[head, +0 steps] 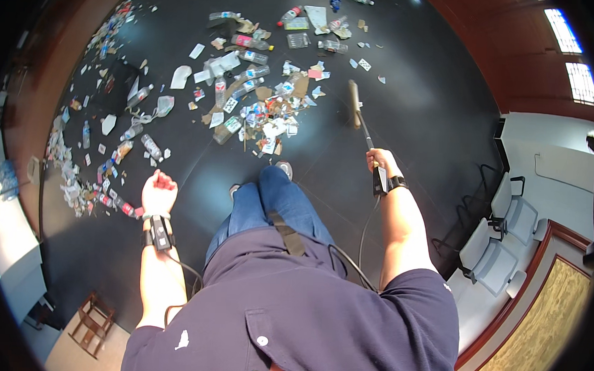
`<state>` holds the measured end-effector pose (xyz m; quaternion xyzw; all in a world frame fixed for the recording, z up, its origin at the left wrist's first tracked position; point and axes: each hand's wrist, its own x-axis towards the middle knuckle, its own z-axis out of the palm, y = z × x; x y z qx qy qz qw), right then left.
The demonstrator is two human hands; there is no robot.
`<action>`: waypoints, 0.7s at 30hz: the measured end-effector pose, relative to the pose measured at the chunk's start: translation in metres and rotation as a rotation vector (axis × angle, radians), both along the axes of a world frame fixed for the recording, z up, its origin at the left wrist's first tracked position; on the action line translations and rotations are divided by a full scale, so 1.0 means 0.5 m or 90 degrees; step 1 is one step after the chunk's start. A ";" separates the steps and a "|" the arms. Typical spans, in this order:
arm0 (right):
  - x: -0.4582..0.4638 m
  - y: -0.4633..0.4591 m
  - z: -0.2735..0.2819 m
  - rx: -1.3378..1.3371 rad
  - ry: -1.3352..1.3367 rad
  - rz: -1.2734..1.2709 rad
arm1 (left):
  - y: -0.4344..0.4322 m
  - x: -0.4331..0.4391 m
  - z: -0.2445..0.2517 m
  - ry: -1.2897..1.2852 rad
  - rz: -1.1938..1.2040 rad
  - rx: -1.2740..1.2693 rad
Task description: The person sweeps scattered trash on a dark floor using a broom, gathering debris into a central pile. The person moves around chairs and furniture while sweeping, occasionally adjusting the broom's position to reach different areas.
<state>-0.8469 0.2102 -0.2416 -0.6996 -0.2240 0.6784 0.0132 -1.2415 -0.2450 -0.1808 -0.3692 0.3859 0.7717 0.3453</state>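
Observation:
My right hand [383, 161] grips the handle of a long-handled broom-like tool [355, 105]. Its tan, bar-shaped head rests on the dark floor to the right of a litter pile. Palm up and fingers loosely curled, my left hand [159, 192] hangs over the floor and holds nothing I can see. Before my feet is a heap of paper scraps [275, 121], with playing cards [230, 105] and a clear plastic bottle [228, 130]. Nearest my left hand are a bottle with a red label [124, 205] and another clear bottle [152, 146].
More bottles [251, 42] and a clear plastic tray [298, 40] lie farther ahead. Litter [73, 174] lines the left side, near a black object [114, 88]. Chairs [489, 258] stand at right; a wooden stool [93, 325] is behind left. Cables run from both wrist devices.

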 end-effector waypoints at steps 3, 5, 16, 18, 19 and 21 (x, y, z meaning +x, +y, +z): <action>0.023 0.090 -0.046 -0.042 0.078 -0.149 | 0.041 0.014 0.007 -0.011 0.006 -0.065; 0.030 0.150 -0.085 -0.137 0.093 -0.262 | 0.077 0.027 0.006 -0.027 -0.003 -0.062; -0.192 -0.083 -0.202 -0.049 0.013 0.585 | 0.104 0.039 0.015 -0.018 0.080 -0.064; -0.266 -0.139 -0.191 -0.082 0.037 0.551 | 0.095 0.043 0.019 -0.011 0.101 -0.039; -0.298 -0.165 -0.182 -0.138 0.046 0.365 | 0.091 0.045 0.020 -0.004 0.114 -0.044; -0.366 -0.202 -0.172 -0.197 0.079 0.361 | 0.078 0.053 0.025 -0.007 0.135 -0.016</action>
